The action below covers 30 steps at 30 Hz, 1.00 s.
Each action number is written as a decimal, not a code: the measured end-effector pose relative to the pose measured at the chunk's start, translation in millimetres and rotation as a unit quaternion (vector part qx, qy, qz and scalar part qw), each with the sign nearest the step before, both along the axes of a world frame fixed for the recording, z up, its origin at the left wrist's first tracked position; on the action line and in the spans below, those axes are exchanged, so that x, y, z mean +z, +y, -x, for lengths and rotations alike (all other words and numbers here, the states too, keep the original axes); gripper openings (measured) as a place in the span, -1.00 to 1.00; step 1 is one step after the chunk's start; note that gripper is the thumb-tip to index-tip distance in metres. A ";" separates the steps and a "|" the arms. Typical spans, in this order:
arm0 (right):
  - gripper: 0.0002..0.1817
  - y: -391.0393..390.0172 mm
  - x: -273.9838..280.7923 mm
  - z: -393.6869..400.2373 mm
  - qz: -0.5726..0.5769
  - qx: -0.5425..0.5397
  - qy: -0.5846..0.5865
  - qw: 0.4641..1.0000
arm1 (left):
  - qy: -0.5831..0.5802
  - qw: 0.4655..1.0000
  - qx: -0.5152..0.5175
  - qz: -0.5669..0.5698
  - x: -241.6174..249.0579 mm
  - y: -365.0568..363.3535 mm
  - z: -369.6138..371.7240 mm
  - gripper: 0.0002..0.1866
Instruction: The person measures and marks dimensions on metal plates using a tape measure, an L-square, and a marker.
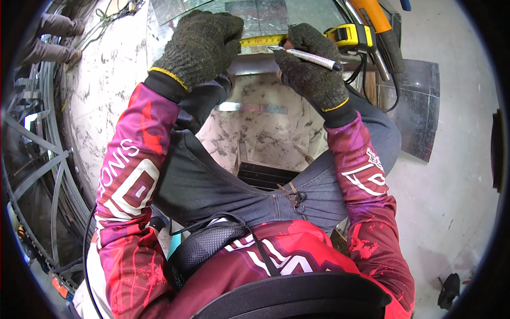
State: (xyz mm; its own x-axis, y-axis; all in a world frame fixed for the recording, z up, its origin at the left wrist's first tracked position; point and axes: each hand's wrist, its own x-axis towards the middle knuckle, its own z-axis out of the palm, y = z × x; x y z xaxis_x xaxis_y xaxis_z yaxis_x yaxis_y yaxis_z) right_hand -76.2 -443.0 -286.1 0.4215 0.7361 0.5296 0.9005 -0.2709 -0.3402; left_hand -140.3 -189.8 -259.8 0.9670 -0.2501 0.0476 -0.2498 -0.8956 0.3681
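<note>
Knees bent | left hand (199,45) pressing tape measure (263,39) flat | right hand (313,69) gripping marker (313,57)

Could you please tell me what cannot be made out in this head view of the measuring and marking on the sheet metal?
- Tape measure blade: its numbers are too small to read, and the left hand covers part of it.
- Marker tip: hidden by the right hand, so any mark is unseen.
- Metal sheet: cut off by the top edge.
- Orange tool: cut off at the top.
</note>
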 end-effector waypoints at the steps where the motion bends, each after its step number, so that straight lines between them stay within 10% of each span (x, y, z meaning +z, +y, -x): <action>1: -0.62 -1.1 3.2 -0.3 -0.001 -0.001 -0.003 1.000 | -0.006 1.000 0.008 0.009 -1.1 -0.8 0.4 -0.77; 4: -0.70 -3.4 29.6 4.5 -0.058 0.011 -0.101 0.993 | -0.033 0.999 0.014 0.017 -2.5 -2.2 1.0 -0.78; 6: -0.78 -7.4 59.0 20.3 -0.219 -0.118 0.230 0.941 | -0.049 0.999 0.012 0.019 -3.8 -1.2 0.8 -0.78; 12: -0.69 -56.9 66.8 -25.9 -0.112 -0.203 0.027 0.972 | 0.016 1.000 0.013 0.022 8.6 4.7 -8.6 -0.78; 20: -0.29 -52.5 41.7 -71.2 0.101 -0.238 -0.007 0.966 | -0.216 0.972 0.091 -0.005 42.1 9.0 -22.4 -0.79; 25: -0.22 -51.1 41.4 -91.6 0.122 -0.238 0.090 0.959 | -0.239 0.921 0.176 0.250 51.4 -19.3 3.9 -0.80; 27: -0.23 -48.6 40.4 -92.3 0.113 -0.251 0.071 0.959 | -0.103 0.952 0.088 0.273 46.7 -82.4 40.7 -0.63; 28: -0.25 -47.5 39.4 -91.9 0.111 -0.268 0.052 0.956 | 0.184 0.835 0.008 0.519 53.7 -111.1 62.9 -0.56; 29: -0.25 -47.8 37.5 -91.1 0.105 -0.268 0.054 0.956 | 0.195 0.874 -0.131 0.424 61.3 -147.3 88.5 -0.60; 30: -0.30 -46.5 35.2 -89.3 0.083 -0.281 0.016 0.956 | 0.341 0.748 -0.164 0.546 27.9 -194.5 118.5 -0.62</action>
State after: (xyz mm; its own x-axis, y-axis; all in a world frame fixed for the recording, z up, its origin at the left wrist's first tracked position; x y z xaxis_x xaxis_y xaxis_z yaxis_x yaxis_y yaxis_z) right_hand 13.1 -489.5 -250.9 0.7885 0.4618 0.4063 0.5876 -0.7608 -0.2756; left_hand -258.7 -384.3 -231.9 0.7555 -0.6503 -0.0797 0.1891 0.1000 0.9769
